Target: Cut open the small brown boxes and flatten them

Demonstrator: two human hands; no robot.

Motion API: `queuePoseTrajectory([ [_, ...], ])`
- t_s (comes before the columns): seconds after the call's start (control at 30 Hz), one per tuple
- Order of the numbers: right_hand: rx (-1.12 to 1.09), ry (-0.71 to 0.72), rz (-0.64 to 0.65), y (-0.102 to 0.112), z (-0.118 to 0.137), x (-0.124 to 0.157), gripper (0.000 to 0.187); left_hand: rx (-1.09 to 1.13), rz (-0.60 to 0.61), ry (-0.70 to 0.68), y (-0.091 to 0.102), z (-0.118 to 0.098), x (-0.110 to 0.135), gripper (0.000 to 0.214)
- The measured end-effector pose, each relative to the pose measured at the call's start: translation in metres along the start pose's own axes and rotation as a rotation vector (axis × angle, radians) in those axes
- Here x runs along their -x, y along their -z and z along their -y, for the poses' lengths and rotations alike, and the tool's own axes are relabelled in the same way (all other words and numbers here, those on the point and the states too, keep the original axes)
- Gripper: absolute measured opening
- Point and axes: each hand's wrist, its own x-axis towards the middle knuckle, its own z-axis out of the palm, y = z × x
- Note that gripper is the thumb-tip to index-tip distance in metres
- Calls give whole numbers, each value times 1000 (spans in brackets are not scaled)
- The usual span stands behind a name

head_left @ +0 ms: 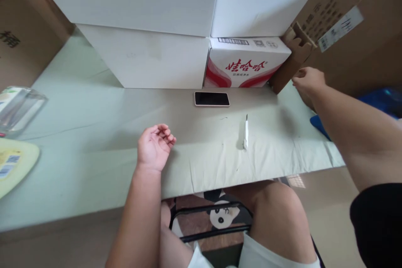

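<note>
My left hand (154, 145) rests on the pale cloth-covered table (94, 134), palm up, fingers loosely curled, holding nothing. My right hand (307, 80) reaches to the far right and touches the flap of a brown cardboard box (342, 29); its fingers are bent against the cardboard. A white utility knife (246, 133) lies on the cloth between my hands, blade pointing away. A phone (212, 99) with a dark screen lies flat farther back.
White boxes (147, 21) are stacked at the back, beside a red-and-white printed carton (246, 63). A clear plastic container (17, 106) and a yellowish plate (14, 165) sit at left. Something blue (320, 125) lies under my right arm. My knees and a stool show below the table edge.
</note>
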Motion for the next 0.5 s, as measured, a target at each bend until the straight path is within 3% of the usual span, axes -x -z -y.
queuePoseTrajectory([
  [0.13, 55, 50, 305, 27, 13, 23, 33, 40, -2, -14, 5, -5, 8, 13],
  [0.23, 91, 207, 466, 35, 41, 53, 24, 85, -4, -27, 9, -8, 12, 13],
  [0.37, 17, 546, 375, 37, 109, 123, 46, 183, -23, -50, 11, -9, 14, 19],
  [0.5, -358, 1111, 150, 45, 202, 228, 59, 224, -12, -25, 6, -6, 18, 30],
])
